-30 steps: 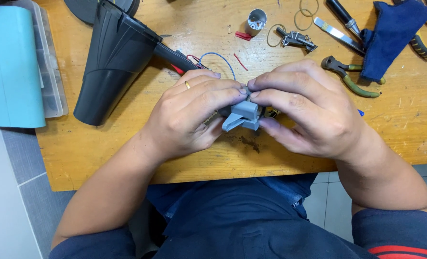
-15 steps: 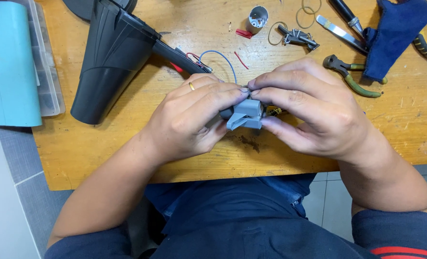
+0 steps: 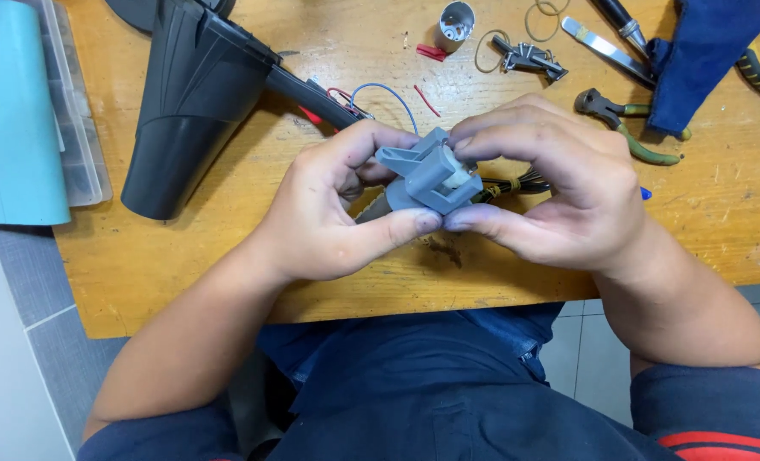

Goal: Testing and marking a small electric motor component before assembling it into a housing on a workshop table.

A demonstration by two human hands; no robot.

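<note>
Both hands grip a small grey plastic part (image 3: pixel 425 177) over the front of a wooden table (image 3: pixel 226 273). My left hand (image 3: pixel 337 205) pinches it from the left with thumb and fingers. From the right my right hand (image 3: pixel 551 183) clasps it, fingers curled over the top. A pale metal piece shows inside the part. Dark wires (image 3: pixel 517 183) run out of it under my right hand. Just behind my left hand lies a big black hair-dryer housing (image 3: pixel 192 94) with blue and red wires (image 3: pixel 380 94) trailing from it.
Teal box (image 3: pixel 13 111) on a clear tray at the far left. At the back: small metal cylinder (image 3: pixel 455 21), rubber bands (image 3: pixel 487 38), a metal clip part (image 3: pixel 529 58), green-handled pliers (image 3: pixel 628 128), tweezers (image 3: pixel 606 47), blue cloth (image 3: pixel 704 51). Grey tiled floor below.
Both hands have turned the grey part, so its open frame and the pale metal piece inside now face up. The hands stay in the same spot.
</note>
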